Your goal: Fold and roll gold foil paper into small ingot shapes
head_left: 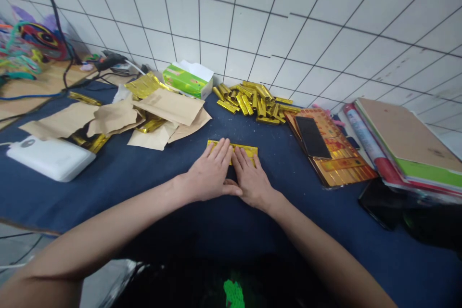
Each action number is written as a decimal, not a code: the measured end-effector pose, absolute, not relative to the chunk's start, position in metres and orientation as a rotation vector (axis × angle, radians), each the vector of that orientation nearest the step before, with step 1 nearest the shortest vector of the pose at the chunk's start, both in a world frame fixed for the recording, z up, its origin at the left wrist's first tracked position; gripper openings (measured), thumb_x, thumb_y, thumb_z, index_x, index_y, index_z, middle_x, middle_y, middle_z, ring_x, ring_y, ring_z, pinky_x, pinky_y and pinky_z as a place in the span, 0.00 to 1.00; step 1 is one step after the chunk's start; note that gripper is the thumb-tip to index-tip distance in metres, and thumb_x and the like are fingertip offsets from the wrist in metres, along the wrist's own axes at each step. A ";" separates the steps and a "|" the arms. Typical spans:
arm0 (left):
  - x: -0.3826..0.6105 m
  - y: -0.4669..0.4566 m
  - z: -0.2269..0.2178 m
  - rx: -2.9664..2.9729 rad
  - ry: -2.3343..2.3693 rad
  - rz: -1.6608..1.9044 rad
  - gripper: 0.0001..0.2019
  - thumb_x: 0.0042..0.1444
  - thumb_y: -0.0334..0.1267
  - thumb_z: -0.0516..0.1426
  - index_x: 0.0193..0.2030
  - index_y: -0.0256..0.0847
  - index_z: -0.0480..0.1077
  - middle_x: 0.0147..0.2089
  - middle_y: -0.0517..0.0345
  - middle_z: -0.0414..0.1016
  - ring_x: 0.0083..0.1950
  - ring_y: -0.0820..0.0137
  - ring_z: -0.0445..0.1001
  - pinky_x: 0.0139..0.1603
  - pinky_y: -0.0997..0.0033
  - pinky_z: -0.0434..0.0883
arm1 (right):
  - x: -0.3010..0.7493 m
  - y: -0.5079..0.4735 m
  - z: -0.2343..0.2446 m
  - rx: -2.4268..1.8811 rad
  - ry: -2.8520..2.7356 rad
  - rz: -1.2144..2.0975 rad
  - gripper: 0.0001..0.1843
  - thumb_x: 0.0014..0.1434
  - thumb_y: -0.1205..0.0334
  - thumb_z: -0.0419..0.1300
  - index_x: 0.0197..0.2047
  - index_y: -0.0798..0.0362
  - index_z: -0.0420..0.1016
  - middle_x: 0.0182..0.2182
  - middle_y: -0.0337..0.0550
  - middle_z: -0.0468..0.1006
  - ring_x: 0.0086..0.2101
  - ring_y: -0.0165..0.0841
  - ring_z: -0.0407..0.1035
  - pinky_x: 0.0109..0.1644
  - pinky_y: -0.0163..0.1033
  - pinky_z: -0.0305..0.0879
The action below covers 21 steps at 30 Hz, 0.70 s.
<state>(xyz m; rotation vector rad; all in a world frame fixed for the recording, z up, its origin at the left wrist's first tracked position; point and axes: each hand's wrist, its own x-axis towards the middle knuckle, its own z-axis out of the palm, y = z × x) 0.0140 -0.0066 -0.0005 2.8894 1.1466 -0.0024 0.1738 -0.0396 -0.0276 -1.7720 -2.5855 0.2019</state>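
A strip of shiny gold foil paper point(246, 148) lies crosswise on the dark blue tabletop, partly covered by my fingers. My left hand point(212, 173) rests flat over its left half, fingers stretched out and pointing away from me. Over the right half lies my right hand point(251, 178), also flat with fingers extended. The thumbs meet or overlap between the hands. Beyond them, against the wall, is a pile of folded gold foil pieces point(252, 101).
Brown paper sheets point(169, 106) lie at left, with a white power bank point(50, 156) nearby. A green tissue pack point(187, 79) stands by the tiled wall. On the right, a black phone point(312, 137) lies on orange-gold printed sheets point(346, 171), beside stacked books point(415, 130).
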 end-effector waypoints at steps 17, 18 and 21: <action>0.018 0.004 -0.030 2.832 1.073 0.023 0.52 0.47 0.70 0.41 0.65 0.21 0.44 0.67 0.31 0.38 0.68 0.49 0.34 0.64 0.51 0.43 | 0.191 -0.027 -0.012 -1.725 -2.573 0.373 0.38 0.60 0.42 0.38 0.66 0.58 0.43 0.65 0.50 0.43 0.64 0.38 0.35 0.64 0.55 0.36; 0.018 0.004 -0.030 2.831 1.074 0.027 0.52 0.47 0.69 0.42 0.65 0.22 0.44 0.67 0.31 0.38 0.68 0.49 0.34 0.64 0.51 0.43 | 0.191 -0.027 -0.014 -1.753 -2.578 0.359 0.39 0.60 0.40 0.37 0.66 0.58 0.42 0.65 0.51 0.42 0.64 0.39 0.35 0.64 0.57 0.36; 0.018 0.004 -0.028 2.822 1.065 0.028 0.50 0.47 0.68 0.43 0.66 0.27 0.44 0.67 0.31 0.38 0.68 0.48 0.34 0.63 0.48 0.44 | 0.190 -0.028 -0.019 -1.811 -2.578 0.316 0.42 0.59 0.37 0.35 0.66 0.60 0.42 0.66 0.51 0.40 0.64 0.40 0.34 0.63 0.58 0.36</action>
